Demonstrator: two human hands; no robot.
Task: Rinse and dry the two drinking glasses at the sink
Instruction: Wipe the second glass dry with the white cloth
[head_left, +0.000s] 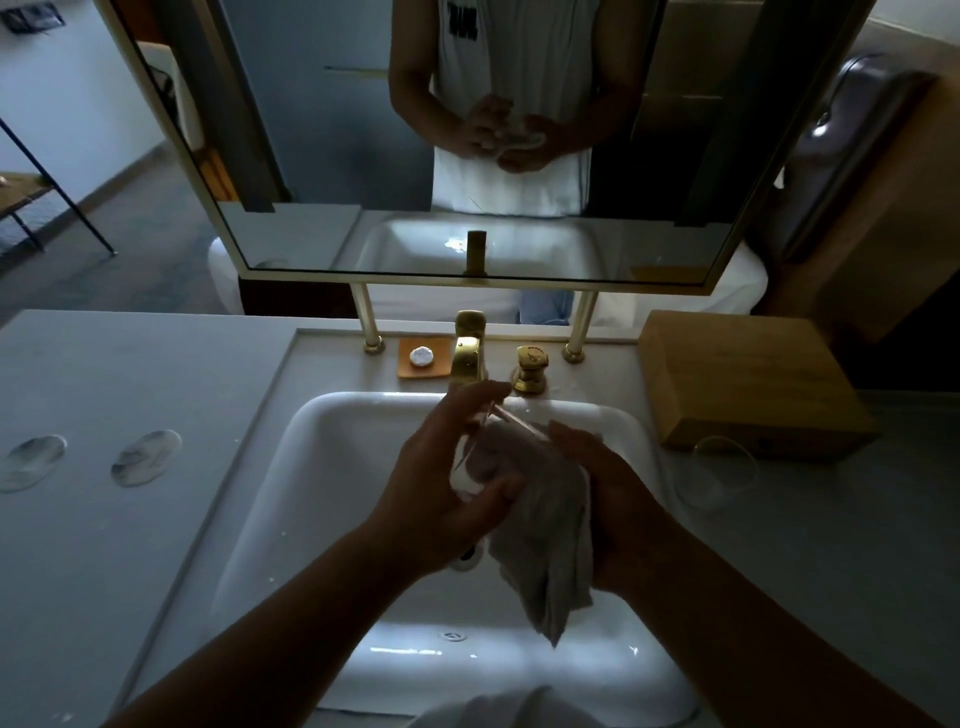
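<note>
White sink (322, 467), both hands w/ cloth (545, 545) round glass (470, 460)

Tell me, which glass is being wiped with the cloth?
The glass held in both hands over the sink, wrapped in the grey cloth. The other glass sits untouched on the counter by the wooden box.
</note>
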